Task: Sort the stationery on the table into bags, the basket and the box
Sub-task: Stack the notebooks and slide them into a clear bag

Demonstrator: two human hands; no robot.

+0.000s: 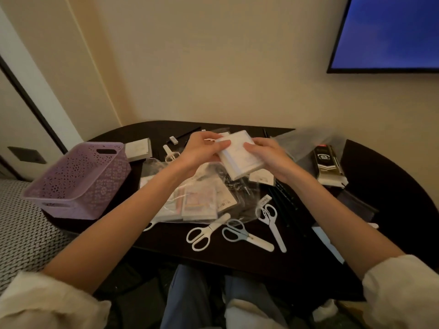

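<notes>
Both hands hold a small white wrapped pack (240, 156) of notepads above the middle of the dark table (392, 198). My left hand (202, 150) grips its left edge, thumb on top. My right hand (268, 155) grips its right side. Below it lies a clear plastic bag (199, 200) with several notepad packs inside. A purple perforated basket (78, 179) stands tilted at the table's left edge. Three white scissors (209, 231) (247, 236) (273, 222) lie near the front edge.
A white box (139, 149) sits behind the basket. Another scissors (171, 154) and a small eraser (173, 140) lie at the back. A black-and-white pen pack (327, 165) and clear bags (306, 141) lie to the right. Black pencils (285, 200) lie right of the bag.
</notes>
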